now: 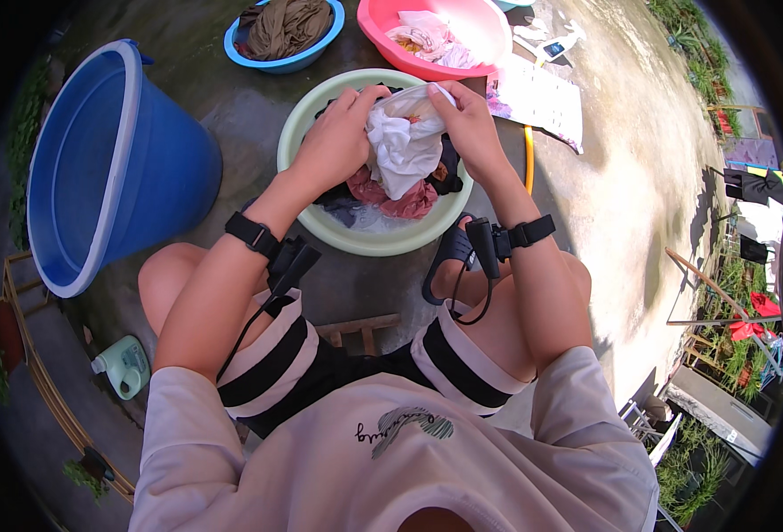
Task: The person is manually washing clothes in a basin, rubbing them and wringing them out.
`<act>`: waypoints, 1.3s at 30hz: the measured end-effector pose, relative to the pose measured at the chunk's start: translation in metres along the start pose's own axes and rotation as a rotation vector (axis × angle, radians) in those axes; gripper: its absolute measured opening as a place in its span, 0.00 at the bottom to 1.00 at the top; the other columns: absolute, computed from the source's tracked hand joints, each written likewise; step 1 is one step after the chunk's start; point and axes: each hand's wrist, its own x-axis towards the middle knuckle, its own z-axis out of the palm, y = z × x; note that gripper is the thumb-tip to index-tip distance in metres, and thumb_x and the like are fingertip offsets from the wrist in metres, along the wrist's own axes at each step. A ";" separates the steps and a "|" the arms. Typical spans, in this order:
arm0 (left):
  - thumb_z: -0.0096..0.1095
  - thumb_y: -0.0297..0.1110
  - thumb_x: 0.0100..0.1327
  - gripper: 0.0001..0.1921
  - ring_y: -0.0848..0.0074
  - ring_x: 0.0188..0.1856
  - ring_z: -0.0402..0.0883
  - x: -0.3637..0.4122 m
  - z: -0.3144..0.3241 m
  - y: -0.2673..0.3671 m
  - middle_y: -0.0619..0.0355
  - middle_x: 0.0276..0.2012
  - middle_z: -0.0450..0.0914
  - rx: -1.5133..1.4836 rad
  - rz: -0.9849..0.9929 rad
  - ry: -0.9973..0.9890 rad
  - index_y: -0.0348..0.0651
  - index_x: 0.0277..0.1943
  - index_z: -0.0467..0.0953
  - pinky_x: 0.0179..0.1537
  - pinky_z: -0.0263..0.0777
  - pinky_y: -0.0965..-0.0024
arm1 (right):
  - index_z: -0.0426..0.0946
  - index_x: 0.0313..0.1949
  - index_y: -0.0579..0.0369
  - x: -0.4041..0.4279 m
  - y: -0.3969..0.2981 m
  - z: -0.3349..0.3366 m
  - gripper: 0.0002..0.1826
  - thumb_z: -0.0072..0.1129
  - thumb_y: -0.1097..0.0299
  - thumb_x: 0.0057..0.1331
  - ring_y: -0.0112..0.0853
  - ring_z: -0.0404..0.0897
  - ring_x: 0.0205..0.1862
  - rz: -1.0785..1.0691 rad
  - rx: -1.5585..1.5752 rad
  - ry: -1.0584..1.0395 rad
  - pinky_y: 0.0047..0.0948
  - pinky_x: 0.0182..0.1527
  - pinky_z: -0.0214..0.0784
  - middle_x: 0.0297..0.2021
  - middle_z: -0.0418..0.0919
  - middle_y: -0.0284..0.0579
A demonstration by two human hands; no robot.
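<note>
Both hands hold a wet white cloth (401, 149) with a small red mark, raised over a pale green basin (391, 245). My left hand (341, 136) grips its left side; my right hand (468, 123) pinches its upper right edge between thumb and fingers. The lower end of the cloth hangs down onto a dusty-red garment (408, 203) in the basin. Dark clothes (452, 169) lie around it, partly hidden by the cloth and my hands. Foamy water (368, 218) shows at the near side of the basin.
A tall blue tub (185, 159) stands at left. Beyond the basin are a blue basin (283, 66) of brown cloth and a pink basin (391, 50) of light clothes. A printed bag (541, 96) and yellow hose (529, 159) lie at right. A detergent bottle (125, 366) sits lower left.
</note>
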 end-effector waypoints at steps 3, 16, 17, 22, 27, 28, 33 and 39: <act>0.49 0.16 0.57 0.33 0.52 0.55 0.76 -0.004 0.005 -0.005 0.43 0.53 0.75 0.062 0.050 -0.010 0.44 0.68 0.65 0.57 0.71 0.59 | 0.80 0.46 0.65 -0.001 -0.002 0.003 0.15 0.59 0.62 0.74 0.19 0.76 0.36 -0.012 0.034 0.026 0.22 0.42 0.70 0.35 0.83 0.36; 0.57 0.37 0.69 0.13 0.51 0.41 0.82 0.007 -0.005 -0.012 0.46 0.38 0.83 0.092 -0.052 0.233 0.38 0.49 0.80 0.46 0.74 0.57 | 0.81 0.47 0.60 -0.007 -0.019 0.001 0.11 0.61 0.67 0.70 0.29 0.83 0.40 -0.086 -0.223 -0.184 0.32 0.45 0.74 0.37 0.85 0.44; 0.57 0.35 0.69 0.12 0.50 0.40 0.82 0.008 -0.007 -0.014 0.44 0.37 0.83 -0.007 -0.042 0.307 0.36 0.48 0.80 0.44 0.74 0.59 | 0.81 0.47 0.60 -0.007 -0.017 0.001 0.11 0.61 0.67 0.70 0.29 0.83 0.40 -0.087 -0.222 -0.186 0.32 0.45 0.74 0.37 0.85 0.44; 0.58 0.32 0.68 0.10 0.51 0.40 0.81 0.013 -0.010 0.003 0.44 0.38 0.82 -0.125 0.005 0.313 0.34 0.46 0.79 0.44 0.74 0.59 | 0.81 0.46 0.56 -0.010 0.015 -0.008 0.13 0.60 0.72 0.62 0.54 0.81 0.43 -0.236 -0.767 -0.007 0.44 0.49 0.73 0.37 0.83 0.59; 0.59 0.32 0.71 0.09 0.84 0.33 0.72 0.020 -0.017 -0.002 0.65 0.29 0.78 -0.638 -0.129 0.362 0.35 0.43 0.80 0.37 0.68 0.76 | 0.81 0.48 0.56 0.000 0.026 -0.017 0.15 0.57 0.63 0.65 0.53 0.82 0.45 0.110 -0.805 -0.078 0.46 0.50 0.72 0.36 0.83 0.60; 0.59 0.33 0.72 0.07 0.89 0.33 0.70 0.018 -0.017 0.001 0.71 0.31 0.76 -0.647 -0.128 0.357 0.39 0.40 0.80 0.37 0.65 0.80 | 0.81 0.48 0.58 0.000 0.028 -0.017 0.16 0.55 0.62 0.67 0.50 0.83 0.43 0.130 -0.654 -0.018 0.44 0.49 0.72 0.36 0.83 0.59; 0.55 0.37 0.73 0.08 0.87 0.34 0.72 0.019 -0.015 -0.016 0.69 0.31 0.75 -1.002 -0.229 0.398 0.45 0.37 0.74 0.40 0.65 0.79 | 0.76 0.45 0.65 0.006 0.013 -0.010 0.16 0.49 0.63 0.70 0.33 0.78 0.39 0.031 -0.086 0.241 0.34 0.45 0.70 0.37 0.81 0.51; 0.43 0.50 0.76 0.22 0.70 0.59 0.79 0.019 0.016 -0.021 0.56 0.56 0.80 -1.222 -0.569 0.441 0.41 0.58 0.72 0.63 0.68 0.64 | 0.69 0.50 0.61 0.003 0.003 0.015 0.16 0.53 0.62 0.69 0.31 0.73 0.42 0.083 0.313 0.146 0.29 0.47 0.66 0.44 0.77 0.46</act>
